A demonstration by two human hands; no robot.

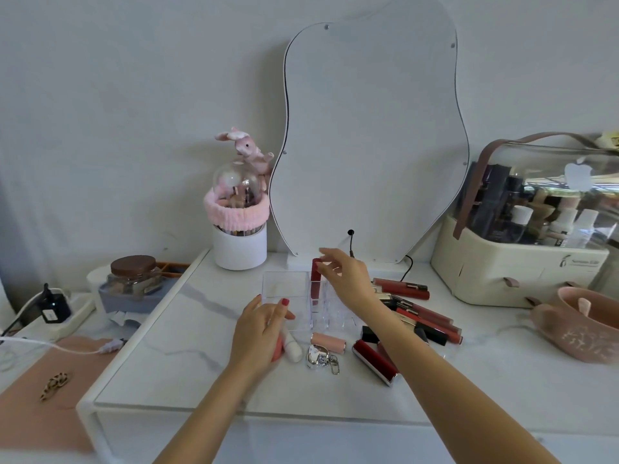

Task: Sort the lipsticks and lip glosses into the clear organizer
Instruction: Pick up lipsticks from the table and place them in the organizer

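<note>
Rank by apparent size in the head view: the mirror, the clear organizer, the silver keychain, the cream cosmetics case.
1. mirror
2. cream cosmetics case
3. clear organizer
4. silver keychain

The case runs off the frame's right edge, yet clearly looks smaller than the mirror.

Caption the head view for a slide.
Right hand sets a red lip gloss upright in the clear organizer; left hand steadies it.

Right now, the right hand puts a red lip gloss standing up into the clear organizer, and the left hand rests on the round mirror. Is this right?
Not quite. In the head view the left hand rests on the clear organizer, at its front left corner, not on the mirror. The rest holds: the right hand sets a red lip gloss upright into the organizer.
</note>
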